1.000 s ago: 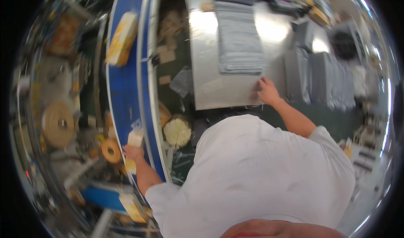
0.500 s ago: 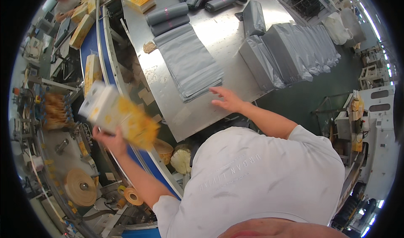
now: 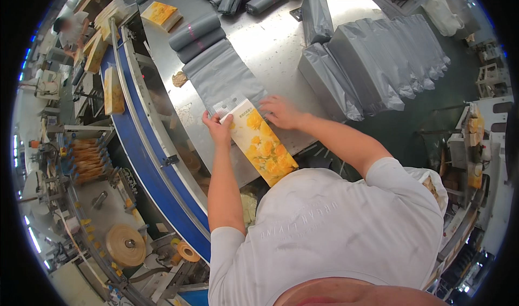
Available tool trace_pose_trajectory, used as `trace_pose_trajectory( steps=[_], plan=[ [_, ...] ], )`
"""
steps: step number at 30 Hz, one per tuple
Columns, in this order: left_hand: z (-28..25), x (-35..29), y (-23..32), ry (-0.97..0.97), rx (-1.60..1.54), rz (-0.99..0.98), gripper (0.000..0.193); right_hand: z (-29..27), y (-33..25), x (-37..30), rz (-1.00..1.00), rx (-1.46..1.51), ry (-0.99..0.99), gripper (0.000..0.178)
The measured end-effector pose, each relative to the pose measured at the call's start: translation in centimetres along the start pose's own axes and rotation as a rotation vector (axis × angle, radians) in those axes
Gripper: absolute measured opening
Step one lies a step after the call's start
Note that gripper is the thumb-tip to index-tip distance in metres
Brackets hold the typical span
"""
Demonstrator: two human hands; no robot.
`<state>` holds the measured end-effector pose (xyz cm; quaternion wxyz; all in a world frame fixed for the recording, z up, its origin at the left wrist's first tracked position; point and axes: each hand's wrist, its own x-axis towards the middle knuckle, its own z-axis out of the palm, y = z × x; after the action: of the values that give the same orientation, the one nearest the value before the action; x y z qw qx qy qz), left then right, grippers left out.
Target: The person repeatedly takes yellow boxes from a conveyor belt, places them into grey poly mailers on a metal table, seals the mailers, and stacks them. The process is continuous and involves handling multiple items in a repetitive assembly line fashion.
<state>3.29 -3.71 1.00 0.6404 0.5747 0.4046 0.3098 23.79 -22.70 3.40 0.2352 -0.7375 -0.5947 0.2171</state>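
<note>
Left grip (image 3: 219, 130) clasps flowered pack (image 3: 264, 144) at far end; right grip (image 3: 283, 113) beside it, hold unclear.

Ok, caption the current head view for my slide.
Left hand holding a yellow-flowered pack, right hand beside flat grey plastic bags.

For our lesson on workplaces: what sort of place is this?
Most likely a packing area in a factory: a blue conveyor belt bearing a yellow-and-white pack, grey plastic bags on a metal table, and a large tan reel left of the belt.
</note>
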Motion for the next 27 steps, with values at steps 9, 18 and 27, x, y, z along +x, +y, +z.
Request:
trace_pose_trajectory(
  steps=[9,18,27],
  plan=[
    [2.2,-1.8,6.0,-0.426,1.033,0.203,0.055,-3.7,-0.3,4.0,-0.052,-0.252,-0.172,0.076],
    [3.1,-4.6,-0.3,0.021,0.617,0.134,0.099,-2.5,-1.3,-1.0,-0.343,-0.021,0.022,0.068],
    [-0.9,-7.8,1.1,-0.459,0.738,0.594,0.065,1.5,1.8,3.9,0.284,-0.015,0.091,0.025]
  ],
)
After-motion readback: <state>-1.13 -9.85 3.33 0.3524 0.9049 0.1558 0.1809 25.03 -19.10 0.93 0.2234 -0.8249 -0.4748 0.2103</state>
